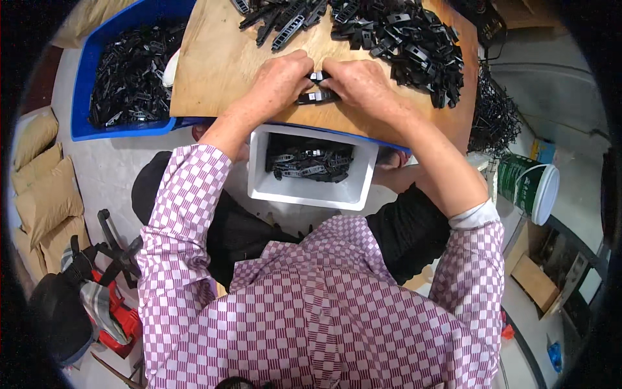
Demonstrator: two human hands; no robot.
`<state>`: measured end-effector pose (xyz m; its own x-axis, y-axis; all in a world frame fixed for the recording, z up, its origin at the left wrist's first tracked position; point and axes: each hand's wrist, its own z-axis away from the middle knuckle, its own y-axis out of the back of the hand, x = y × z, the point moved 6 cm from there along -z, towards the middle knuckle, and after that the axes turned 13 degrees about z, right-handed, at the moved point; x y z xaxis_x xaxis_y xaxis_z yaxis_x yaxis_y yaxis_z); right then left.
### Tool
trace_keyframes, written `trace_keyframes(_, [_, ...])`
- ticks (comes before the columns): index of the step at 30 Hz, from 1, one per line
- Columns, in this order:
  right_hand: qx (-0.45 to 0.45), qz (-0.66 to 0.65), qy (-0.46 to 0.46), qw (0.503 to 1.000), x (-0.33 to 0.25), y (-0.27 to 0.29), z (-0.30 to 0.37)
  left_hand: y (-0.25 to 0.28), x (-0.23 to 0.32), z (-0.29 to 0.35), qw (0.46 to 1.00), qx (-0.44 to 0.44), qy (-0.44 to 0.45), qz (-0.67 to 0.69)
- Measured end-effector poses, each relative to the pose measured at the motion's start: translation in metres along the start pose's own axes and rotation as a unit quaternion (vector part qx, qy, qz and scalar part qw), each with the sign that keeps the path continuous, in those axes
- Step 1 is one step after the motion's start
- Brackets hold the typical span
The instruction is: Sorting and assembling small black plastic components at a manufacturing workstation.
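Observation:
Both my hands meet over the front part of a wooden board (214, 58). My left hand (283, 79) and my right hand (356, 81) are closed on a small black plastic part (318, 76), one at each end, with my fingers covering most of it. Just below it, near the board's front edge, lies another black plastic piece (316, 97) with a shiny top. Beyond my right hand is a heap of short black plastic parts (414, 48). Longer slotted black parts (288, 31) lie beyond my left hand.
Under the board's front edge, a white box (259, 181) between my knees holds black parts. A blue bin (83, 97) full of black parts stands at the left. A green bucket (521, 181) is at the right, and brown sacks (55, 194) lie far left.

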<state>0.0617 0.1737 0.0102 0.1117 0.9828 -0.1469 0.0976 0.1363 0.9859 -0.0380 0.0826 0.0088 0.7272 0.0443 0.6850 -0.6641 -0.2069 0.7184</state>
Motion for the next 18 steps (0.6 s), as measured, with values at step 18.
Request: trace_keyframes(18, [0.043,0.179,-0.092,0.979,0.063,0.028,0.015,0.018,-0.016,-0.016,0.980,0.129,0.002,-0.150])
